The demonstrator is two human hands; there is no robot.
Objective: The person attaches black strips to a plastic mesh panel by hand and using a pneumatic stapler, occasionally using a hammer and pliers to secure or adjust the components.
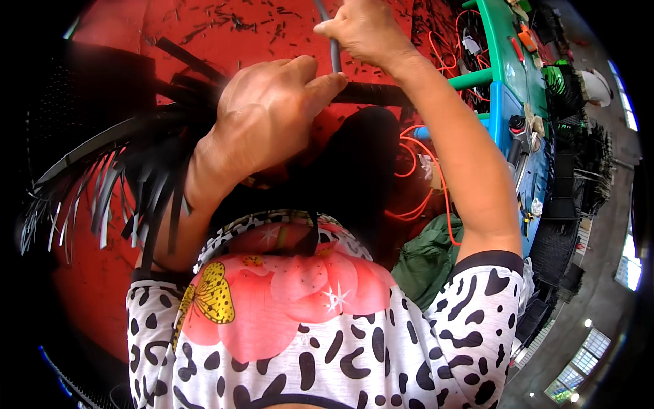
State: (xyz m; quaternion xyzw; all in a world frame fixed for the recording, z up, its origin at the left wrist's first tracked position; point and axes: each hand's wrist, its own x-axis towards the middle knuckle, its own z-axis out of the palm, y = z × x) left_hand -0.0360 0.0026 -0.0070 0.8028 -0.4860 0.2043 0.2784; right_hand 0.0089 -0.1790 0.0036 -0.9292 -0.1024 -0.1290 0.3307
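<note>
In front of me, my left hand (262, 112) is closed, its thumb and forefinger pinching the lower end of a narrow dark grey strip (334, 54). Farther up and to the right, my right hand (368, 34) grips the same strip, which runs between the two hands. A dark wrapped bar (373, 94) passes just right of my left fingertips. Beside my left wrist hangs a fringe of loose black flat strips (146, 170), their ends spreading down to the left. What lies under my left palm is hidden.
Black offcuts (238, 24) are strewn over the red floor (102, 286). Orange hose (443, 184) loops at right near a green cloth bundle (429, 255). A green and blue bench (503, 116) carries a power tool (520, 136) and a red-handled tool (517, 49). Black woven pieces (560, 204) stand beyond.
</note>
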